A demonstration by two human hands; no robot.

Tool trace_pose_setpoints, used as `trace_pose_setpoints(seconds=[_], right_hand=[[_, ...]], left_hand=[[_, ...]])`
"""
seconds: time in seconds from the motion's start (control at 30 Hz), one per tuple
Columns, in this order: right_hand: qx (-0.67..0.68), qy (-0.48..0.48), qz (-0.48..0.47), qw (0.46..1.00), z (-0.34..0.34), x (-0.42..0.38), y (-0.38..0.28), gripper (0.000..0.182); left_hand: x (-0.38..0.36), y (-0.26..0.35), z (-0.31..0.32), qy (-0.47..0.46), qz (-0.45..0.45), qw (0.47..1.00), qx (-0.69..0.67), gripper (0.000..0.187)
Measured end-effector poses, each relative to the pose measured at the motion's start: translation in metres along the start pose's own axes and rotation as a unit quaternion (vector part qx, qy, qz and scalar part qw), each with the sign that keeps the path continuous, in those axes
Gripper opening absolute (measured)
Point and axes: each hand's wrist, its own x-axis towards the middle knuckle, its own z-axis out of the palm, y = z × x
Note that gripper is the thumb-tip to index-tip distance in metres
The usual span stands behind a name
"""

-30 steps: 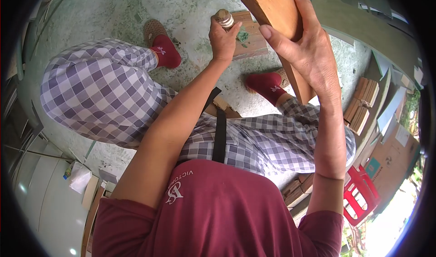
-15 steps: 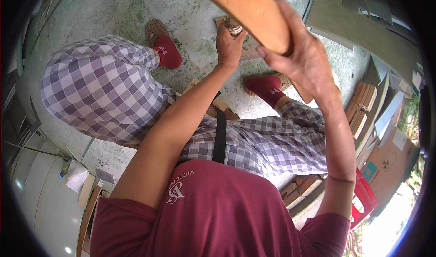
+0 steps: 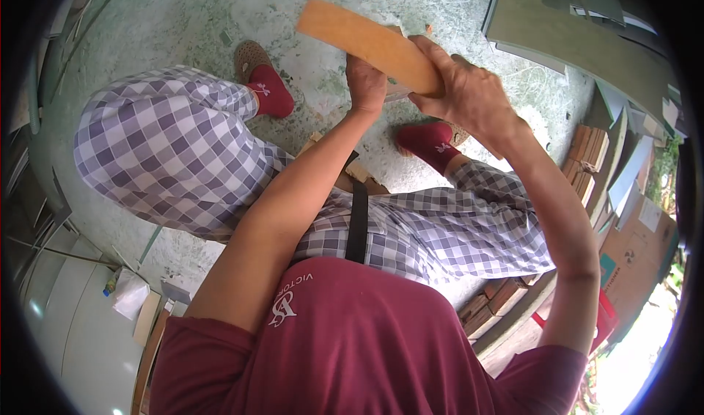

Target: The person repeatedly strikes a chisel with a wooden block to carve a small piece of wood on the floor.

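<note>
My right hand (image 3: 473, 92) is closed around the near end of a long, flat, orange-brown wooden bat (image 3: 370, 45), thumb below and fingers above. The bat slants up and left, passing over my left hand (image 3: 365, 85). That hand is closed low in front of me, between the feet. Its fingertips and whatever they grip are hidden under the bat. A bit of a wooden piece (image 3: 397, 90) on the floor shows just beyond the hand.
On the stained floor (image 3: 176, 19) stand my feet in red socks (image 3: 273, 91). Bundled wood strips (image 3: 585, 155), a cardboard box (image 3: 634, 246) and a red plastic stool (image 3: 605, 316) are at the right. A greenish panel (image 3: 579, 56) is at the upper right. A plastic bag (image 3: 132, 294) lies left.
The wooden bat has moved down and away from the camera, with my right hand lower. It now covers the ribbed cylindrical end seen in my left hand earlier. The left hand stays nearly in place.
</note>
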Motion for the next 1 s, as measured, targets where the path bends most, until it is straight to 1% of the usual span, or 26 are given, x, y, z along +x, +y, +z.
trace_pose_setpoints(seconds=[0.07,0.13,0.17,0.2,0.23,0.27,0.33,0.37,0.4,0.47,0.5,0.53,0.57,0.6,0.63,0.67,0.7,0.73,0.77,0.83,0.87,0.9,0.93,1.0], right_hand=[[0.009,0.011,0.010,1.000,-0.006,0.006,0.005,0.078],[0.022,0.010,0.015,1.000,-0.018,0.009,0.001,0.077],[0.086,0.071,-0.005,0.994,-0.025,0.006,-0.002,0.077],[0.146,0.135,-0.027,0.980,-0.035,0.006,-0.006,0.077],[0.171,0.107,0.002,0.979,-0.049,0.002,-0.016,0.077],[0.172,0.108,0.002,0.979,-0.039,0.003,-0.014,0.077],[0.169,0.233,-0.103,0.952,-0.008,0.007,-0.007,0.078],[0.108,0.108,-0.066,0.986,-0.001,0.007,-0.001,0.079],[0.027,-0.012,0.007,1.000,-0.002,0.011,-0.004,0.078],[0.040,-0.001,0.006,0.999,-0.003,0.012,-0.001,0.079],[0.039,-0.002,0.004,0.999,-0.004,0.013,0.001,0.079],[0.117,0.019,0.018,0.993,-0.005,0.010,0.005,0.081],[0.193,0.040,0.031,0.980,-0.005,0.009,0.009,0.084],[0.192,0.038,0.029,0.980,-0.004,0.006,0.013,0.084],[0.252,0.088,0.060,0.962,-0.002,0.000,0.016,0.083],[0.312,0.138,0.089,0.936,0.001,-0.004,0.021,0.083],[0.359,0.149,0.102,0.916,0.007,-0.008,0.028,0.088],[0.361,0.150,0.101,0.915,0.010,-0.013,0.031,0.088],[0.380,0.175,0.116,0.901,0.013,-0.020,0.034,0.088],[0.413,0.211,0.151,0.873,0.025,-0.032,0.041,0.087],[0.417,0.211,0.154,0.871,0.032,-0.035,0.044,0.087],[0.447,0.211,0.174,0.852,0.037,-0.037,0.046,0.087],[0.476,0.212,0.195,0.831,0.041,-0.040,0.047,0.087],[0.483,0.206,0.205,0.826,0.041,-0.043,0.051,0.088]], left_hand=[[0.004,0.004,0.006,0.004,0.016,1.000,0.012,0.034],[0.003,0.008,0.004,0.027,-0.123,0.992,-0.012,0.033],[0.001,0.010,0.003,0.024,-0.128,0.991,-0.011,0.033],[0.003,0.011,0.003,0.027,-0.114,0.993,-0.004,0.034],[0.005,0.013,0.003,0.029,-0.098,0.995,0.004,0.035],[0.005,0.012,0.003,0.029,-0.097,0.995,0.004,0.035],[0.004,0.008,0.003,0.033,-0.070,0.995,-0.055,0.036],[0.003,0.012,0.003,0.020,-0.166,0.983,-0.079,0.034],[0.002,0.006,0.003,0.020,-0.165,0.983,-0.078,0.034],[0.000,-0.012,0.006,-0.012,-0.076,0.996,-0.048,0.037],[0.000,-0.005,0.007,0.025,-0.099,0.992,-0.072,0.041],[0.000,-0.005,0.003,0.025,-0.105,0.992,-0.072,0.041],[0.004,-0.004,-0.003,0.050,-0.145,0.983,-0.098,0.039],[0.011,-0.008,-0.010,0.075,-0.182,0.973,-0.123,0.037],[0.015,-0.020,-0.018,0.103,-0.198,0.970,-0.101,0.036],[0.017,-0.031,-0.026,0.105,-0.196,0.970,-0.099,0.036],[0.019,-0.042,-0.033,0.165,-0.257,0.944,-0.126,0.040],[0.021,-0.044,-0.037,0.222,-0.316,0.910,-0.153,0.043],[0.020,-0.046,-0.039,0.244,-0.340,0.890,-0.182,0.046],[0.022,-0.040,-0.040,0.229,-0.358,0.889,-0.170,0.045],[0.022,-0.038,-0.041,0.217,-0.375,0.887,-0.159,0.044],[0.024,-0.031,-0.039,0.213,-0.376,0.889,-0.154,0.044],[0.026,-0.024,-0.036,0.197,-0.361,0.900,-0.145,0.041],[0.028,-0.019,-0.030,0.173,-0.344,0.913,-0.137,0.039]])
